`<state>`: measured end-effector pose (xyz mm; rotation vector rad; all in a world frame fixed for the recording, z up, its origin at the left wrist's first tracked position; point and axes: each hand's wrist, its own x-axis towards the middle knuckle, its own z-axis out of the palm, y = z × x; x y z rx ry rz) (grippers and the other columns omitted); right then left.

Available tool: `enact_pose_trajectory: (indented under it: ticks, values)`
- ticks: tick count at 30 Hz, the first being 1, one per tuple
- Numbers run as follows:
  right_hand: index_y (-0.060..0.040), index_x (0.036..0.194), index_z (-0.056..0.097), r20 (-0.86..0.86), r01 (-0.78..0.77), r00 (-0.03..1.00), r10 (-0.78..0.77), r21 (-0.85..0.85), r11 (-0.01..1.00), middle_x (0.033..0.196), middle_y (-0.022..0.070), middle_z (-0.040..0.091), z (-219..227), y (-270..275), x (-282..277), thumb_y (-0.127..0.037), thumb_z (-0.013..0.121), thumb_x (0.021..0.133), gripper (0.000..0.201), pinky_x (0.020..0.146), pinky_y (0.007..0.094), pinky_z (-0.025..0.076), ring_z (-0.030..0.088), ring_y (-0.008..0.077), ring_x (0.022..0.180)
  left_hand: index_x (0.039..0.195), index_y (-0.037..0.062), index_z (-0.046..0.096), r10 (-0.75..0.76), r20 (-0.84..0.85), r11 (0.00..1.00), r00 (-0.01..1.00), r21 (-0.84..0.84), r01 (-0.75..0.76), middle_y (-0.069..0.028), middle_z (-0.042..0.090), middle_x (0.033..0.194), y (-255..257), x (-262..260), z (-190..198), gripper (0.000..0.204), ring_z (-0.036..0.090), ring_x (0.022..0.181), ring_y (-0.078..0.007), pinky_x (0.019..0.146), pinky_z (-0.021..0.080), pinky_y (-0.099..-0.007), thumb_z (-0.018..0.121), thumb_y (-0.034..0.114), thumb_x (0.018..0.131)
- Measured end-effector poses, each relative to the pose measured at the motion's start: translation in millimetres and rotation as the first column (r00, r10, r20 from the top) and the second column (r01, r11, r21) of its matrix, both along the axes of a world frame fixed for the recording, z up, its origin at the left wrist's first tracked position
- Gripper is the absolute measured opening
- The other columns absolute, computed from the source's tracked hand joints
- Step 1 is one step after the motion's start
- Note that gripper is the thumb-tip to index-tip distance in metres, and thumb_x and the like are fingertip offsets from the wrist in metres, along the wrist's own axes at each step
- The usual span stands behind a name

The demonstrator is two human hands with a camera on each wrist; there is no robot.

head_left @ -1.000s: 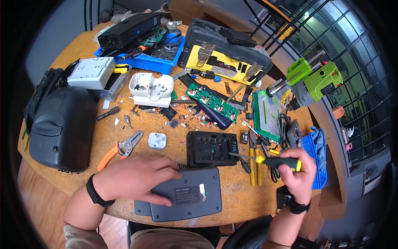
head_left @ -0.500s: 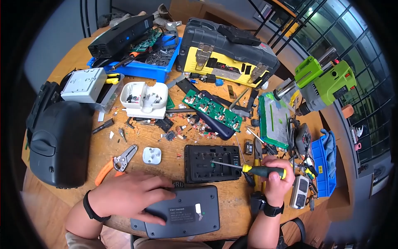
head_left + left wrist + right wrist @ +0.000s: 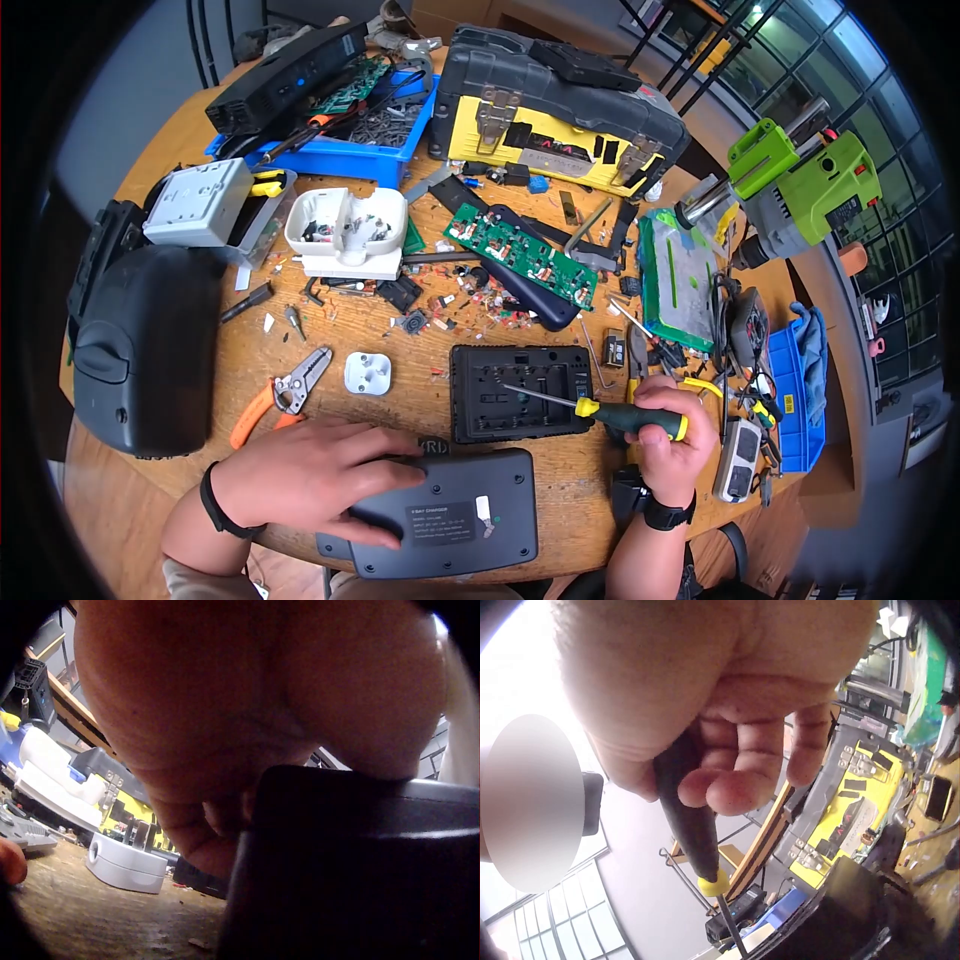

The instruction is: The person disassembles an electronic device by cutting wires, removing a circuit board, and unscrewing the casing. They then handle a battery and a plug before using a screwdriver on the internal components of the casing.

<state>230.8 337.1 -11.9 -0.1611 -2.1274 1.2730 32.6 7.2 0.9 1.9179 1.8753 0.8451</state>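
Note:
A dark grey bay charger (image 3: 450, 545) lies at the table's near edge, its labelled underside up. My left hand (image 3: 315, 485) grips its left part, thumb across the underside; in the left wrist view the fingers (image 3: 199, 844) curl down beside the case's edge. My right hand (image 3: 668, 430) holds a screwdriver (image 3: 625, 415) by its dark green and yellow handle. Its shaft points left over a black open housing (image 3: 520, 425) just beyond the charger, and the tip overlaps the housing's inside. In the right wrist view, fingers wrap the screwdriver handle (image 3: 686, 817).
Orange-handled pliers (image 3: 285, 395) and a white plug adapter (image 3: 368, 373) lie left of the housing. Behind are a green circuit board (image 3: 520, 257), scattered parts and a yellow-black toolbox (image 3: 550, 130). A green drill (image 3: 810, 190) stands right; a black case (image 3: 150, 350) stands left.
My right hand has brought the screwdriver leftward, so its tip moved from the housing's right edge to over its inside. My left hand stays on the charger. The head view has shifted slightly.

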Motion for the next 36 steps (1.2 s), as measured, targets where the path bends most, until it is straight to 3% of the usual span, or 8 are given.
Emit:
enact_pose_trajectory:
  ticks: [20, 23, 25, 28, 33, 36]
  values:
    - [0.0008, 0.101, 0.072, -0.014, 0.018, 1.000, -0.017, 0.014, 1.000, 0.091, 0.0110, 0.073, -1, -5, -2, -0.031, 0.083, 0.088, 0.036, 0.079, 0.0361, 0.053, 0.066, 0.0266, 0.090, 0.122, 0.0108, 0.063, -0.003, -0.006, 1.000, 1.000, 0.005, 0.003, -0.0102, 0.064, 0.126, -1, 0, -1, 0.061, 0.071, 0.100, -0.0316, 0.082, 0.060, -0.0399, 0.088, 0.047, 0.079]
    - [0.0004, 0.100, 0.072, -0.051, -0.014, 0.999, 0.018, 0.074, 0.997, 0.088, 0.0112, 0.072, -2, -2, -2, -0.032, 0.085, 0.087, 0.037, 0.079, 0.0388, 0.053, 0.066, 0.0275, 0.086, 0.121, 0.0107, 0.064, -0.002, 0.003, 1.000, 1.000, 0.002, 0.002, -0.0106, 0.064, 0.125, -1, 0, -1, 0.061, 0.071, 0.100, -0.0318, 0.082, 0.060, -0.0400, 0.088, 0.047, 0.078]
    - [0.0000, 0.099, 0.072, -0.097, -0.063, 0.991, 0.088, 0.236, 0.970, 0.086, 0.0111, 0.073, 0, 1, -5, -0.033, 0.086, 0.087, 0.037, 0.079, 0.0418, 0.053, 0.066, 0.0278, 0.080, 0.121, 0.0107, 0.064, -0.001, 0.001, 1.000, 1.000, 0.009, 0.001, -0.0107, 0.064, 0.125, -1, 0, -2, 0.061, 0.071, 0.100, -0.0317, 0.082, 0.060, -0.0399, 0.088, 0.047, 0.079]
    - [-0.0003, 0.100, 0.073, -0.111, -0.058, 0.989, 0.098, 0.315, 0.947, 0.086, 0.0108, 0.074, 2, 0, -8, -0.031, 0.086, 0.087, 0.036, 0.080, 0.0436, 0.053, 0.067, 0.0276, 0.075, 0.121, 0.0107, 0.064, -0.001, 0.005, 1.000, 1.000, 0.006, 0.001, -0.0107, 0.064, 0.125, -1, 0, -1, 0.061, 0.071, 0.100, -0.0318, 0.082, 0.060, -0.0399, 0.088, 0.047, 0.079]
    - [-0.0012, 0.101, 0.073, -0.101, -0.087, 0.986, 0.131, 0.357, 0.930, 0.086, 0.0105, 0.074, 5, 1, -8, -0.028, 0.086, 0.086, 0.034, 0.082, 0.0443, 0.052, 0.067, 0.0279, 0.074, 0.120, 0.0111, 0.065, 0.000, -0.015, 1.000, 1.000, -0.001, 0.000, -0.0102, 0.064, 0.125, -1, 0, 0, 0.062, 0.071, 0.099, -0.0309, 0.080, 0.060, -0.0390, 0.088, 0.050, 0.077]
    - [-0.0018, 0.102, 0.073, -0.105, -0.098, 0.983, 0.148, 0.376, 0.922, 0.087, 0.0105, 0.074, 6, 0, -8, -0.026, 0.086, 0.085, 0.032, 0.082, 0.0443, 0.052, 0.067, 0.0283, 0.074, 0.120, 0.0121, 0.068, 0.005, -0.129, 0.999, 0.992, -0.049, -0.012, -0.0088, 0.065, 0.124, 1, 1, 11, 0.066, 0.069, 0.100, -0.0294, 0.082, 0.058, -0.0384, 0.087, 0.056, 0.075]
